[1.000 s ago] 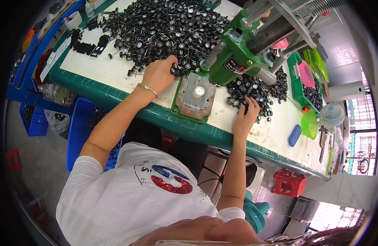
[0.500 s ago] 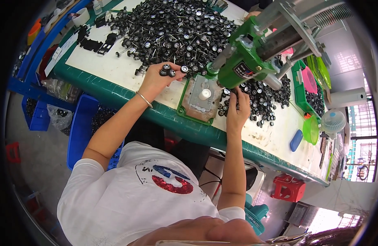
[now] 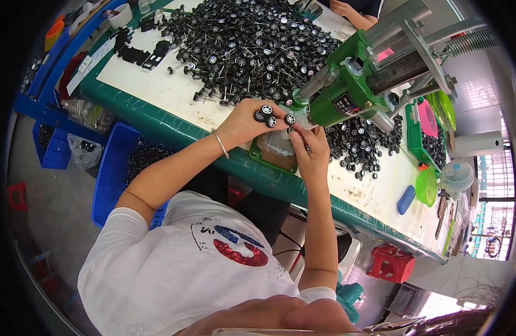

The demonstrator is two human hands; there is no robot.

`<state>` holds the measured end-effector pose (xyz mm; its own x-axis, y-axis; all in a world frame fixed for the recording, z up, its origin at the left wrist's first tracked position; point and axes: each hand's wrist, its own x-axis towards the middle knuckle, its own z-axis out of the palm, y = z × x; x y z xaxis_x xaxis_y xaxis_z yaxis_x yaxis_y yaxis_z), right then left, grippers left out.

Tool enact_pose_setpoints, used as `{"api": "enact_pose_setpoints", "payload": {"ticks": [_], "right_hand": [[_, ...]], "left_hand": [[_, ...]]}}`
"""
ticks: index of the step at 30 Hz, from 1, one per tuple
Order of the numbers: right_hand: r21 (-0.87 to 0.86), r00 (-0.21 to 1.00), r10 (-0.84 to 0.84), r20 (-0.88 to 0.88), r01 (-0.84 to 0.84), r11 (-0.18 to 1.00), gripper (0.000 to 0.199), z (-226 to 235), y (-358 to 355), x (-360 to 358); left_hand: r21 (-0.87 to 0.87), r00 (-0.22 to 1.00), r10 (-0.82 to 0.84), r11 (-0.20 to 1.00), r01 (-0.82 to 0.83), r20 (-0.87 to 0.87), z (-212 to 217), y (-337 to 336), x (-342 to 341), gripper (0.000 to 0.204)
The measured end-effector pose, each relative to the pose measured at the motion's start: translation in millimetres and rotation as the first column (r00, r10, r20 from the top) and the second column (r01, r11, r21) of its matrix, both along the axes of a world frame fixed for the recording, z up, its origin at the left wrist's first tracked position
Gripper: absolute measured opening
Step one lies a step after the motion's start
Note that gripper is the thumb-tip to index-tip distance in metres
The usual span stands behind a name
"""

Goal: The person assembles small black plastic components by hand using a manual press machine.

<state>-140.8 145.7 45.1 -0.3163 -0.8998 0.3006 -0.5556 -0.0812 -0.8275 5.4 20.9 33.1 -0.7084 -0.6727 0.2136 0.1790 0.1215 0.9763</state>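
Green press [image 3: 347, 95] crowds the hands; wheel pile [image 3: 247, 45] behind; bare tabletop [image 3: 157, 84] looks free.

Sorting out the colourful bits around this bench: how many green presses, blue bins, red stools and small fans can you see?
Green press: 1
Blue bins: 2
Red stool: 1
Small fan: 1
Total: 5
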Motion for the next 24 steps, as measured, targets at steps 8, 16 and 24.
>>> {"api": "enact_pose_setpoints", "payload": {"ticks": [8, 16, 24], "right_hand": [[-0.085, 0.967, -0.121, 0.223, 0.143, 0.986, 0.033, -5.4, 4.5, -29.6], [-0.250, 0.874, -0.287, 0.392, 0.401, 0.881, 0.029, 76.1, 11.1, -84.0], [-0.453, 0.812, 0.131, 0.569, 0.176, 0.874, 0.031, 201.4, -57.6, -76.7]], "left_hand": [[0.083, 0.995, -0.097, 0.992, 0.096, 0.006, 15.6, 8.2, -11.8, 0.019], [0.087, 0.996, -0.075, 0.993, 0.080, -0.056, 12.8, 8.1, -23.8, 0.016], [-0.025, 0.997, -0.063, 0.998, 0.062, -0.037, 13.1, 0.2, -19.9, 0.016]]}}
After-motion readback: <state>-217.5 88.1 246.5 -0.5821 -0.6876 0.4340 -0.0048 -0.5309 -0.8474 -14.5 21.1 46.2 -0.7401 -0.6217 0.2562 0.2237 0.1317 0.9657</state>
